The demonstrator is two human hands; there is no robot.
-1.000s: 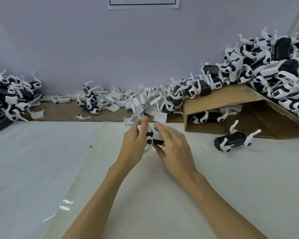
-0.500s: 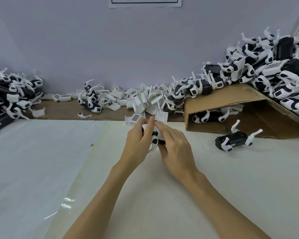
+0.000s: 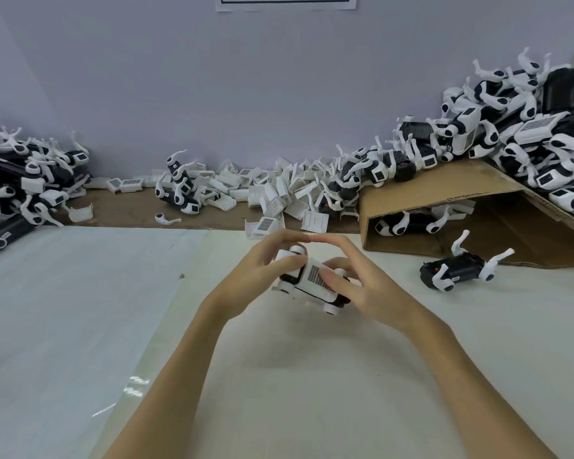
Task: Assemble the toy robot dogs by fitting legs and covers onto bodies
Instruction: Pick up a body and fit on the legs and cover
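A toy dog body point(image 3: 312, 279), black with white leg joints and a white grille cover on top, is held just above the white mat at centre. My left hand point(image 3: 262, 263) grips its left end, thumb across the cover's edge. My right hand point(image 3: 362, 279) holds the right end, with its thumb pressing on the cover. The forefingers of both hands touch above the toy. Loose white covers point(image 3: 265, 226) lie just behind the hands.
A black dog body point(image 3: 458, 268) with white legs lies at right beside a tilted cardboard sheet point(image 3: 444, 190). Piles of dogs rise at the far right point(image 3: 527, 134) and far left point(image 3: 24, 180). Loose covers and legs point(image 3: 279, 190) line the wall.
The toy has been turned so that its white grille cover faces up, and it has come nearer to me. Both hands have shifted their hold and spread to the toy's two ends.
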